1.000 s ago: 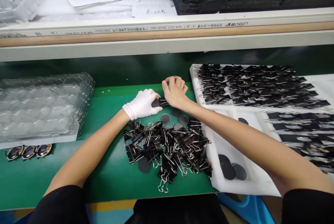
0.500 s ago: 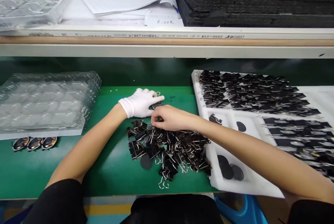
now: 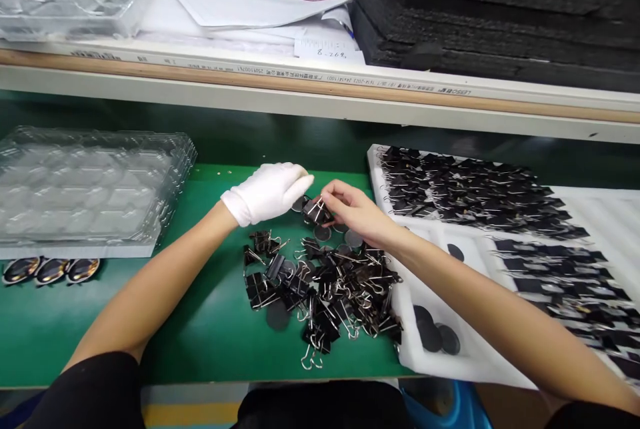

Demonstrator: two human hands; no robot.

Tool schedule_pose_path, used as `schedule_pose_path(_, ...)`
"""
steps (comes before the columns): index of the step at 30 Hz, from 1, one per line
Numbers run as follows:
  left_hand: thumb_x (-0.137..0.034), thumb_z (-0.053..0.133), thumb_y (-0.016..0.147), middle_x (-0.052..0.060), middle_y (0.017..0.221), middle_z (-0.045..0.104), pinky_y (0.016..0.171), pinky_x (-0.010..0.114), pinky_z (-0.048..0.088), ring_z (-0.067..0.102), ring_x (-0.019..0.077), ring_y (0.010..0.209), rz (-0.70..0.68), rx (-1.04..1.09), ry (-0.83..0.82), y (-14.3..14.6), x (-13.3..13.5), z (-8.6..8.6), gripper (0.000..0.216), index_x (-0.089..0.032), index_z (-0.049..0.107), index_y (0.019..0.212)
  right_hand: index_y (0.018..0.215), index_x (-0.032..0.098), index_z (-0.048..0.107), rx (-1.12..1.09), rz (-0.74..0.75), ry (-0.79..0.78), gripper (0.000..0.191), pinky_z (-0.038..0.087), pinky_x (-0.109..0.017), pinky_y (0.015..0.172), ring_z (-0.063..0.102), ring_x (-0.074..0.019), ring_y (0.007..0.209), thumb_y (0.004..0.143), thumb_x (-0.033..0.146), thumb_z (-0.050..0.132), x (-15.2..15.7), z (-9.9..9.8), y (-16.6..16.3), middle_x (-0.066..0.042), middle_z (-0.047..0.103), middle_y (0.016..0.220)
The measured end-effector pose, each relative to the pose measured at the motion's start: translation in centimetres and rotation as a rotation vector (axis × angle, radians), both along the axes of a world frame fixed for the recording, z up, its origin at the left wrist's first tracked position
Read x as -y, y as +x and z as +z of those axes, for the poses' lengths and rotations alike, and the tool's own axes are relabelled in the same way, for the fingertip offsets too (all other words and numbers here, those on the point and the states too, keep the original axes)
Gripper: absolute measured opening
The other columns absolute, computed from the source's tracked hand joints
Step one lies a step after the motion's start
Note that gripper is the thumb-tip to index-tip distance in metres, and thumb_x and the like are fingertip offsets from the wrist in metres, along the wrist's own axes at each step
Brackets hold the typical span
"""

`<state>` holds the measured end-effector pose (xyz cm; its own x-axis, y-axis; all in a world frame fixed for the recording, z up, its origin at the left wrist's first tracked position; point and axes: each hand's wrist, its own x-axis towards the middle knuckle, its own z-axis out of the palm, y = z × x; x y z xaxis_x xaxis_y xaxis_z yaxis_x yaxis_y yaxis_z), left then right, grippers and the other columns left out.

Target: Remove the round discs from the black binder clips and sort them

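Binder clip (image 3: pixel 316 211) pinched just beyond the heap (image 3: pixel 345 282)

The thumb and fingers of my bare right hand (image 3: pixel 353 212) are clamped on the black clip, off the heap's far side. My gloved left hand (image 3: pixel 270 192) is also beyond the heap, fingers together near a dark disc (image 3: pixel 299 204); whether they grip it, I cannot tell. The white foam tray (image 3: pixel 415 359) sits just right of the heap.

Green workbench (image 3: pixel 200 329), dark green back panel (image 3: pixel 280 135), pale shelf edge (image 3: pixel 200 97), tan strip (image 3: pixel 320 87)
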<state>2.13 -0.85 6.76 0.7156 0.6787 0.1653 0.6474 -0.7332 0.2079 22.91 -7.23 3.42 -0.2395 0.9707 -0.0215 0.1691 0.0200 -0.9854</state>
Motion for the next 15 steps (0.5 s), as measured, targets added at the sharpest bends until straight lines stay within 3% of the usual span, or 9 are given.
schedule_pose_path(4, -0.059, 0.045, 0.098, -0.001, 0.075, 0.071, 0.061, 0.029, 0.048, 0.067, 0.0174, 0.066, 0.090, 0.250, -0.383, 1.3, 2.3, 1.5, 0.045, -0.023, 0.060, 0.120, 0.092, 0.024, 0.060, -0.202, -0.140, -0.004, 0.040, 0.061, -0.037, 0.082, 0.062, -0.0174, 0.090, 0.081, 0.059, 0.076, 0.7, 1.4, 0.7, -0.002, 0.064, 0.100)
schedule_pose_path(9, -0.046, 0.056, 0.090, -0.001, 0.075, 0.071, 0.051, 0.024, 0.046, 0.063, 0.0119, 0.052, 0.109, 0.402, -0.513, 1.6, 2.7, 2.0, 0.031, -0.020, 0.066, 0.101, 0.110, 0.023, 0.070, -0.166, -0.141, 0.058, 0.055, 0.054, -0.044, 0.103, 0.066, -0.0225, 0.109, 0.064, 0.041, 0.093, 1.5, 1.2, 2.5, -0.009, 0.068, 0.126)
schedule_pose_path(12, -0.046, 0.055, 0.090, -0.001, 0.075, 0.071, 0.046, 0.022, 0.043, 0.056, 0.0092, 0.045, 0.016, 0.229, -0.628, 0.6, 2.3, 3.0, 0.030, -0.020, 0.069, 0.092, 0.112, 0.024, 0.072, -0.207, -0.170, 0.061, 0.049, 0.054, -0.044, 0.102, 0.066, -0.0226, 0.111, 0.069, 0.039, 0.091, 1.8, 1.0, 3.7, -0.008, 0.069, 0.127)
schedule_pose_path(15, -0.042, 0.056, 0.090, -0.002, 0.071, 0.070, 0.048, 0.021, 0.043, 0.058, 0.0097, 0.049, -0.177, -0.040, -0.704, -0.4, 2.6, 4.0, 0.027, -0.022, 0.072, 0.082, 0.117, 0.026, 0.072, -0.252, -0.219, 0.055, 0.054, 0.052, -0.041, 0.104, 0.067, -0.0206, 0.109, 0.067, 0.032, 0.091, 1.8, 1.1, 4.4, -0.005, 0.068, 0.123)
